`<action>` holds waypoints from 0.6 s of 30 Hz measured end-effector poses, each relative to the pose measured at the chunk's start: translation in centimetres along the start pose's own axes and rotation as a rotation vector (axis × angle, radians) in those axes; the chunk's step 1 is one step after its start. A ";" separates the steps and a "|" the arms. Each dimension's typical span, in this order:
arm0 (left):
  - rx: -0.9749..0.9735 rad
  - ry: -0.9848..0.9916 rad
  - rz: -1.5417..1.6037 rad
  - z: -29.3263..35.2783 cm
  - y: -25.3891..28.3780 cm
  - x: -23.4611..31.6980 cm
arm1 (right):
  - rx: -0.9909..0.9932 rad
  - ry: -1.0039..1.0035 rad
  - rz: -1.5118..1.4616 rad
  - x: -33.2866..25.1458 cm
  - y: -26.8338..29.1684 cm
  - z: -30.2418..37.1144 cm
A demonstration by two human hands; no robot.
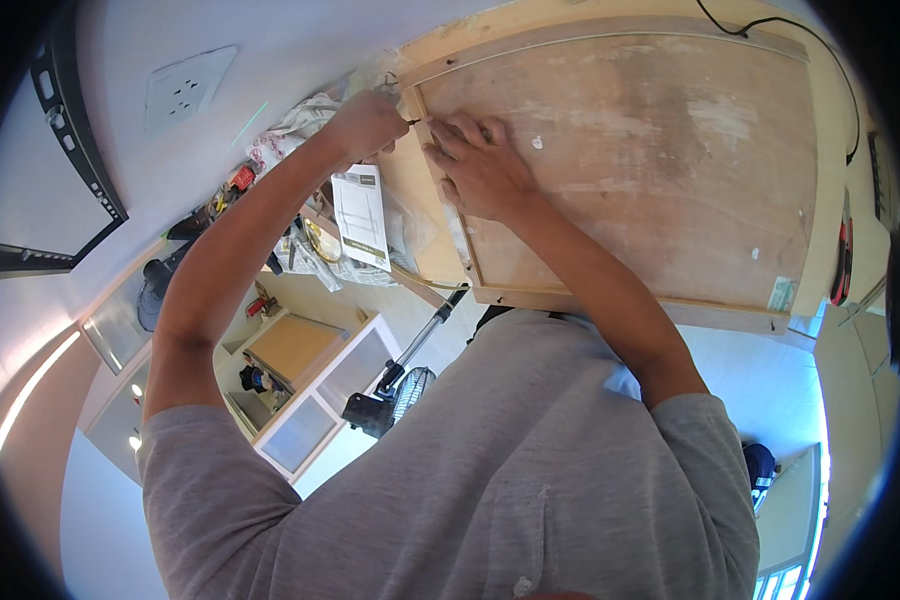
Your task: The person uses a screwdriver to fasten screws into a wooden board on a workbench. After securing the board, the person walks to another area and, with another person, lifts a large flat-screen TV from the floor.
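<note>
Clenched left hand (365, 125) round a slim, dark-tipped tool (413, 122); laid right hand (485, 168) open on wooden panel (630, 190), near the left but apart. Found panel beyond grey shirt (450, 450), tip at its left edge strip (416, 101). Risked, by judgement, a slip off the narrow strip into the right fingertips, from lying so close; risked also splitting the strip through excess force. Could not make out tool handle, enclosed in the fist, nor what the tip met, too small to tell. Lost panel's underside to view.
</note>
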State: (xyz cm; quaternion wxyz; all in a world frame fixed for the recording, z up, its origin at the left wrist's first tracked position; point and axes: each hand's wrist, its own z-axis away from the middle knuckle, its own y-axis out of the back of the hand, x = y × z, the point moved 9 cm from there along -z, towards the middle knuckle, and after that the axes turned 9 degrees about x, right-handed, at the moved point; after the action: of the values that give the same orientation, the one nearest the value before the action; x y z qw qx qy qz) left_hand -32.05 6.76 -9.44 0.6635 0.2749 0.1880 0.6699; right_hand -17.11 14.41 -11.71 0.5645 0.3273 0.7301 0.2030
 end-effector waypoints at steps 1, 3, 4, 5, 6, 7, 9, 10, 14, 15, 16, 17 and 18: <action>0.018 -0.013 -0.021 -0.1 0.2 0.2 | -0.002 -0.001 0.000 0.0 0.0 0.0; 0.016 -0.012 -0.023 -0.1 0.2 0.3 | -0.002 -0.003 0.006 0.1 -0.1 -0.1; 0.013 -0.017 -0.035 0.0 0.2 0.4 | -0.006 -0.003 0.006 0.1 -0.1 -0.1; 0.021 -0.021 -0.029 0.0 0.3 0.5 | -0.009 -0.002 0.006 0.1 -0.2 -0.1; 0.018 -0.026 -0.027 0.1 0.3 0.7 | -0.012 -0.001 0.005 0.1 -0.2 0.0; 0.017 -0.030 -0.024 0.2 0.3 0.8 | -0.016 -0.003 0.003 0.1 -0.2 0.0; 0.007 -0.033 -0.035 0.3 0.2 0.9 | -0.021 -0.009 -0.008 0.1 -0.2 0.0; 0.014 -0.040 -0.043 0.3 0.3 1.0 | -0.022 -0.005 -0.002 0.1 -0.2 0.0; 0.016 -0.045 -0.041 0.4 0.4 1.1 | -0.007 0.000 0.000 0.1 -0.1 0.0; 0.016 -0.050 -0.043 0.4 0.4 1.2 | -0.016 -0.005 -0.008 0.1 -0.2 0.0; 0.016 -0.053 -0.044 0.4 0.4 1.2 | 0.002 0.002 0.000 0.1 -0.1 0.0; 0.006 -0.051 -0.039 0.4 0.3 1.2 | 0.005 0.003 -0.004 0.1 -0.1 0.1; -0.001 -0.049 -0.035 0.5 0.2 1.2 | 0.015 0.006 -0.013 0.1 0.0 0.1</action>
State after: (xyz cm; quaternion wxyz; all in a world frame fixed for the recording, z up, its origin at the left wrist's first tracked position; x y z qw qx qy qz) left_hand -31.86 7.87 -8.80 0.6796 0.2879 0.1761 0.6514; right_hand -17.06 14.44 -11.80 0.5611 0.3259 0.7355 0.1947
